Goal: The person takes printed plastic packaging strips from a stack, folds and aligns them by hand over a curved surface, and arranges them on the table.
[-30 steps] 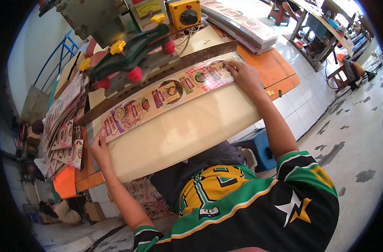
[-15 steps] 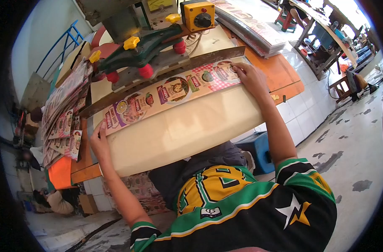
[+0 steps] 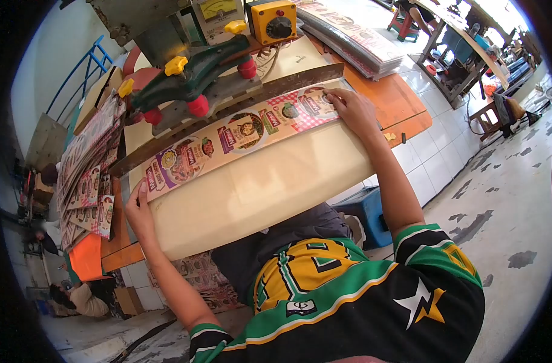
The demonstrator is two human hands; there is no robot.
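A long printed strip (image 3: 197,150), with food pictures and several labels, lies along a metal bar (image 3: 227,109). Under it a cream sheet (image 3: 258,181) spreads over the worktop and hangs toward my lap. My left hand (image 3: 141,216) holds the strip's left end, thumb on top and fingers curled at the edge. At the far right end, my right hand (image 3: 356,115) pinches the strip's corner between thumb and fingers. Just behind the bar stands a machine's dark green clamp frame (image 3: 191,75) with yellow knobs and red feet.
Left of the machine, a pile of printed sheets (image 3: 88,175) leans over an orange sheet (image 3: 86,257). A yellow control box (image 3: 273,22) sits above the frame. Stacked printed sheets (image 3: 354,42) lie behind on the orange table (image 3: 403,109). A blue stool (image 3: 372,212) stands below.
The view has shifted and turned slightly. Both hands keep their hold on the strip's ends, and the strip stays along the metal bar.
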